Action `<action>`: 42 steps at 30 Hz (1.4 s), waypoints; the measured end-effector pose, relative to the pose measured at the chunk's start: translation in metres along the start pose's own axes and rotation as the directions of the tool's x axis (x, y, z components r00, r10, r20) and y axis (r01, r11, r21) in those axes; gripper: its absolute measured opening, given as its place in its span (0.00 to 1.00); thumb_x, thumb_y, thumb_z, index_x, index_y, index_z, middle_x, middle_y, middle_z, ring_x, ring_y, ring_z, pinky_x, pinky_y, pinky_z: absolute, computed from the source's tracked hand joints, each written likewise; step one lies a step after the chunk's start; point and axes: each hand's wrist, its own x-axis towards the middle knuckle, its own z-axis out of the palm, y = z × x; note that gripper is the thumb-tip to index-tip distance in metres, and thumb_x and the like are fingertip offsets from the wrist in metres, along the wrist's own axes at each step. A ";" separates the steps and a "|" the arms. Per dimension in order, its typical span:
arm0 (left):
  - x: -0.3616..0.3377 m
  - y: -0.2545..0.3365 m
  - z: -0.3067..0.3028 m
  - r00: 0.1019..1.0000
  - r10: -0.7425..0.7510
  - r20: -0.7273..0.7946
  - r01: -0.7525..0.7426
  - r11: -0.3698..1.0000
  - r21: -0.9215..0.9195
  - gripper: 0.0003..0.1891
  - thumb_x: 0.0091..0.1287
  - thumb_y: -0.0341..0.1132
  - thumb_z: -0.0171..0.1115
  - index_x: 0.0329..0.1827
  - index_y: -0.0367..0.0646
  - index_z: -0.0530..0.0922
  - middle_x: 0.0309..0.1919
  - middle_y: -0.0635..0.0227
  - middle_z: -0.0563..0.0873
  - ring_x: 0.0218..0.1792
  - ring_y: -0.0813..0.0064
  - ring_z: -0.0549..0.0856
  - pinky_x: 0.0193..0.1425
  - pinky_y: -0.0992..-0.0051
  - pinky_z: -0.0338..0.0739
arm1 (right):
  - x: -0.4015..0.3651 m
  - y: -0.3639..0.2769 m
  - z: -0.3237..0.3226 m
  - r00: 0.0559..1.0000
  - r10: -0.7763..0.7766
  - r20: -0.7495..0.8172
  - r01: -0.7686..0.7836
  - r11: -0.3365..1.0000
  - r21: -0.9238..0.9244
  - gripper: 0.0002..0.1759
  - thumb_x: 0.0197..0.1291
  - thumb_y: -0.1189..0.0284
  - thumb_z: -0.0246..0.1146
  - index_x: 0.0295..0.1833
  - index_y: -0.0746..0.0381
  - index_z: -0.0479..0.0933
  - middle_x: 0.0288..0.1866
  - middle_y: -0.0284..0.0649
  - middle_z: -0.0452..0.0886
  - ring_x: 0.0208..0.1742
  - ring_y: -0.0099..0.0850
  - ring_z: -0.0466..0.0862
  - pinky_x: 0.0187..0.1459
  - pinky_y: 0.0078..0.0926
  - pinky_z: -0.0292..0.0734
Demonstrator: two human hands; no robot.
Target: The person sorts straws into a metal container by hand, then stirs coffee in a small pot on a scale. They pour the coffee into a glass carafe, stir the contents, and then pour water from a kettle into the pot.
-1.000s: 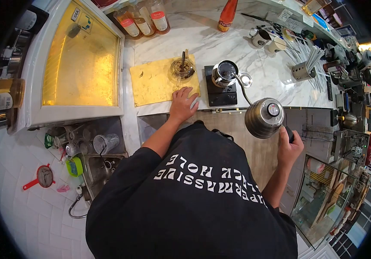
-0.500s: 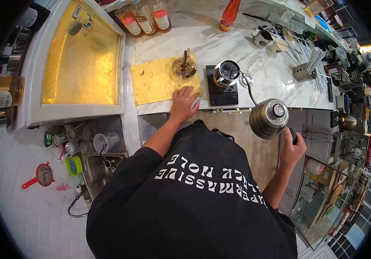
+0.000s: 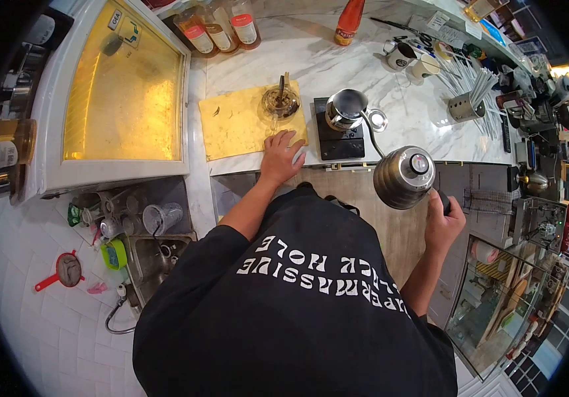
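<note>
My right hand (image 3: 444,221) is wrapped round the dark handle of a steel gooseneck kettle (image 3: 400,180), held out in front of the counter's edge. Its thin spout reaches to the rim of a shiny round pot (image 3: 345,118), which stands on a black scale (image 3: 341,149). Whether water flows from the spout I cannot make out. My left hand (image 3: 280,157) lies with fingers spread on the front edge of a yellow cloth (image 3: 228,135). Just beyond those fingers, a glass vessel (image 3: 279,106) holds dark brown bits and an upright utensil.
A small round metal lid (image 3: 376,120) lies right of the pot. Farther back are a red bottle (image 3: 349,26), labelled bottles (image 3: 220,33), two cups and a straw holder (image 3: 465,108). Left stand a yellow-lit cabinet (image 3: 126,92) and a sink (image 3: 155,261).
The kettle and my right hand have shifted slightly left and toward the pot. My left hand stays at the same spot on the cloth.
</note>
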 end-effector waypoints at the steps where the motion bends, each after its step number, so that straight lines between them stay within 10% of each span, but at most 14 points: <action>1: 0.000 0.000 0.000 1.000 -0.005 0.005 0.005 1.000 0.000 0.19 0.63 0.43 0.73 0.55 0.50 0.88 0.64 0.59 0.82 0.69 0.55 0.77 0.69 0.52 0.68 | 0.001 -0.001 0.001 1.000 0.005 -0.001 -0.005 1.000 0.014 0.17 0.67 0.72 0.74 0.29 0.66 0.76 0.25 0.22 0.69 0.29 0.14 0.64 0.29 0.20 0.58; 42: -0.013 0.011 -0.015 0.992 -0.126 0.001 0.125 0.986 -0.108 0.20 0.65 0.42 0.72 0.60 0.53 0.87 0.66 0.59 0.81 0.70 0.55 0.76 0.73 0.52 0.66 | 0.023 -0.005 -0.009 0.996 0.029 0.083 -0.050 0.964 0.261 0.18 0.70 0.72 0.71 0.27 0.62 0.73 0.24 0.22 0.68 0.26 0.13 0.64 0.27 0.19 0.56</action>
